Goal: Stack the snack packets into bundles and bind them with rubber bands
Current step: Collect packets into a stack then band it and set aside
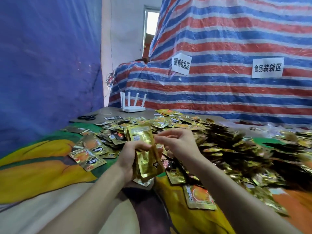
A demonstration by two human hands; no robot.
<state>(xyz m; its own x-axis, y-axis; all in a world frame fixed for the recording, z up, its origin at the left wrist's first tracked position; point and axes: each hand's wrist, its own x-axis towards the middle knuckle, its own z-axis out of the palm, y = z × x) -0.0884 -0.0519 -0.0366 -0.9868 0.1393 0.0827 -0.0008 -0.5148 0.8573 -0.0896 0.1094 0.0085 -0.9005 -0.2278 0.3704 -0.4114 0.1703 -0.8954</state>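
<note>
My left hand (130, 155) grips a stack of gold snack packets (143, 149), held upright and edge-on in front of me. My right hand (179, 142) is beside the stack at its upper right, fingers curled and pinched against the packets' edge; whether a rubber band is between the fingers I cannot tell. Behind and to the right lies a large heap of loose gold and black packets (219, 146). A few single packets (87, 157) lie flat to the left, and one more packet (200, 197) lies near my right forearm.
The work surface is covered by a green, yellow and orange cloth (42, 166). At the back stand a white router (132, 105) and black scissors (87, 117). A striped tarpaulin (219, 81) with two paper signs rises behind; a blue sheet (47, 65) hangs at the left.
</note>
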